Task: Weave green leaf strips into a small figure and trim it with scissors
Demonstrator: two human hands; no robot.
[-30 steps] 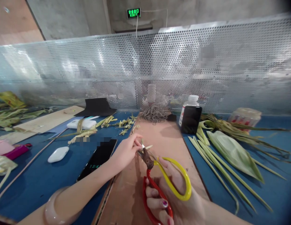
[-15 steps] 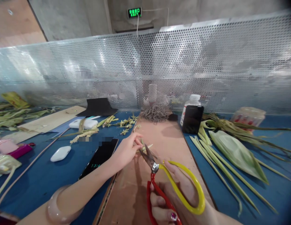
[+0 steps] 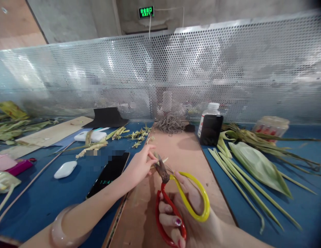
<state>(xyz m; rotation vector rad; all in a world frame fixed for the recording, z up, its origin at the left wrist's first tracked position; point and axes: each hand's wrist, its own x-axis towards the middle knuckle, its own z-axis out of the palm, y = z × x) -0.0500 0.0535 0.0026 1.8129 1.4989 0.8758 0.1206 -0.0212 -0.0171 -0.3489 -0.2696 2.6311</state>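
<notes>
My right hand [image 3: 191, 203] is wrapped round a pair of scissors [image 3: 163, 172] with one yellow and one red handle. Their blades look nearly closed, and the tips reach the fingertips of my left hand [image 3: 142, 160]. That hand pinches a small pale green piece of plant leaf [image 3: 156, 159], mostly hidden by fingers and blades. Both hands are above a pinkish-brown board [image 3: 181, 144]. Cut green stalks [image 3: 243, 182] and a broad pale leaf [image 3: 258, 165] lie to the right of the board.
A black phone [image 3: 108, 174] and a white earphone case [image 3: 66, 169] lie left on the blue table [image 3: 41, 196]. Grey cords [image 3: 170, 124] are heaped at the board's far end. A bottle [image 3: 210, 120] with a black object against it stands right. Behind rises a perforated metal screen [image 3: 124, 79].
The scissors' blades have come together, and my right hand has closed its grip and shifted slightly left. My left hand stays at nearly the same spot, still pinching the leaf piece.
</notes>
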